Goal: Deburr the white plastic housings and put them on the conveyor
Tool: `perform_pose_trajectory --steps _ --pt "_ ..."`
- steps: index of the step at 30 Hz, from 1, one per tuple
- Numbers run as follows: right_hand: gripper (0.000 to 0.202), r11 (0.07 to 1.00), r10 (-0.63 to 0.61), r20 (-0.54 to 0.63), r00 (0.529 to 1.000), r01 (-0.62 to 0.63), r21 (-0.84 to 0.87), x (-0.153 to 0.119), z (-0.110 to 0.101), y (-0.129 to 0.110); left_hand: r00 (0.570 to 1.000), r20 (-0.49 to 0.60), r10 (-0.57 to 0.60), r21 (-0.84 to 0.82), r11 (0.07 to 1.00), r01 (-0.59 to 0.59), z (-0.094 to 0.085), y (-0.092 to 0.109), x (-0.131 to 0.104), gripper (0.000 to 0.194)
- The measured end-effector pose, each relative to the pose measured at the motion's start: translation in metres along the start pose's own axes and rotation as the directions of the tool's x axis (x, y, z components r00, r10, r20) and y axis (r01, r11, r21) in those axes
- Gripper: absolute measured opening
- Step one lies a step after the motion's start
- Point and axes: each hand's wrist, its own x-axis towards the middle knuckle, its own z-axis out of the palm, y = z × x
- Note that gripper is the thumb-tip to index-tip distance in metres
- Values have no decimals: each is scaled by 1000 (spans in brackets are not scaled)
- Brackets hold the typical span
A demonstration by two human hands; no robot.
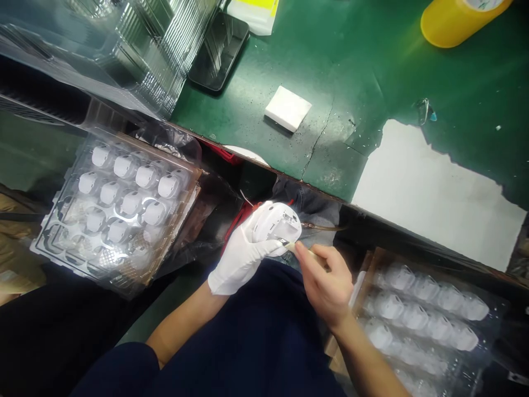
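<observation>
My left hand [243, 253], in a white glove, is closed around a white rounded plastic housing [280, 221] held above my lap. The housing has a recess and small openings on the side turned up. Bare and closed, my right hand [328, 278] grips a slim pale-handled tool [292, 246]. Its dark tip meets the lower edge of the housing, close to my left thumb. What kind of tip it is cannot be made out.
A clear tray [111, 215] of white parts sits at left, and another tray [425, 314] at lower right. On the green table [351, 71] lie a white block [288, 108], a phone [219, 51], a torn white sheet [433, 193] and a yellow roll [450, 22]. Clear plastic trays [136, 55] stand upper left.
</observation>
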Motion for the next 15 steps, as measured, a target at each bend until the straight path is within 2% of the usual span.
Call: perform_pose_trajectory --steps 2,3,4,5,6,7,8,9,11,13,15 --pt "42 974 205 -60 977 -198 109 -1 5 1 1000 -2 11 -35 999 -11 -1 -2 1 82" --pt "36 918 359 -53 932 -342 202 1 8 2 1000 0 24 -55 998 -24 -1 -3 1 81" --pt "31 811 518 0 855 -491 318 3 11 3 1000 5 31 -75 997 -31 -2 -4 2 79" --pt "31 655 646 105 756 -619 434 6 14 4 1000 17 26 -92 995 -24 -4 -5 3 77" --pt "35 470 711 246 659 -705 531 10 16 4 999 36 9 -104 995 -5 -5 -6 4 75" --pt "39 288 714 386 584 -748 599 14 18 4 998 58 -11 -114 993 18 -6 -7 5 72" --pt "43 135 681 495 540 -757 640 18 20 5 997 74 -23 -112 993 32 -7 -8 7 68" --pt "47 22 639 566 521 -748 663 21 21 4 997 75 -23 -78 997 29 -8 -10 8 63" --pt "56 -96 598 622 505 -725 682 27 23 3 998 53 20 105 994 -26 -8 -14 10 60" --pt "58 -114 600 626 498 -722 683 29 24 1 995 64 74 346 934 -91 -7 -21 11 82" --pt "56 -34 601 609 518 -744 667 28 25 -1 992 110 68 488 865 -113 -6 -27 12 113"
